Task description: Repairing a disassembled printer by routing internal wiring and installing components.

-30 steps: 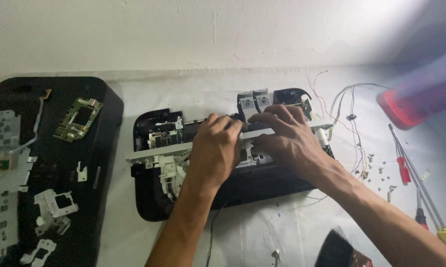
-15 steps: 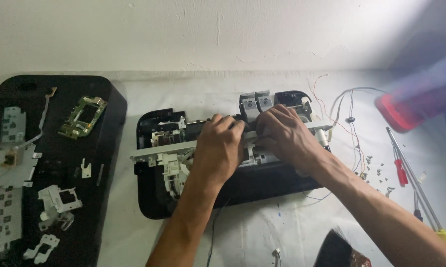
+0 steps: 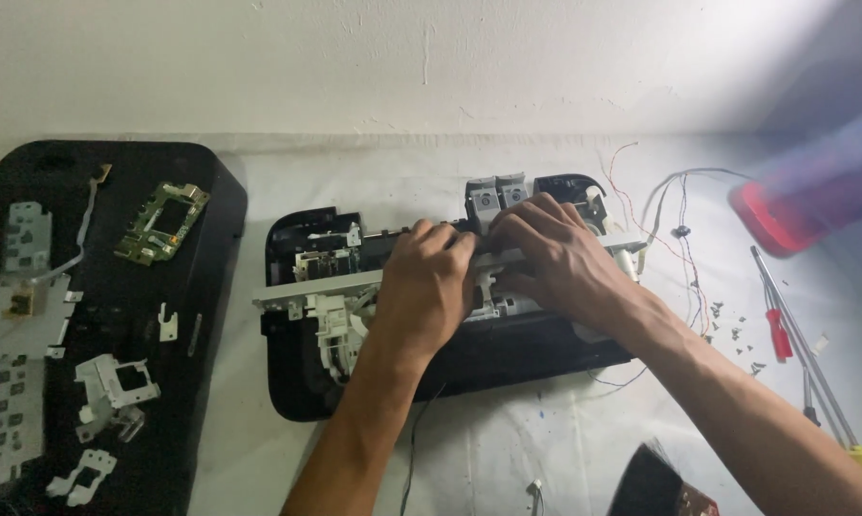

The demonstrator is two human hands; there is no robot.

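Note:
A black printer chassis (image 3: 297, 382) with its cover off lies on the white table, its white plastic gears and parts exposed. A long grey metal rail (image 3: 316, 287) runs across its top. My left hand (image 3: 421, 287) presses down on the middle of that rail, fingers curled over it. My right hand (image 3: 555, 258) grips the rail and the mechanism just to the right, below a grey carriage block (image 3: 496, 196). What lies under the fingers is hidden.
A black cover panel (image 3: 202, 191) at left carries a green circuit board (image 3: 161, 222), metal plates and white brackets. Loose wires (image 3: 675, 205), small screws (image 3: 732, 330) and screwdrivers (image 3: 785, 311) lie at right. A blurred red object (image 3: 785, 215) sits far right, and a dark item (image 3: 656, 483) near the bottom edge.
Both hands have stayed on the rail, the right hand shifting slightly left toward the left hand. The view has drifted a little.

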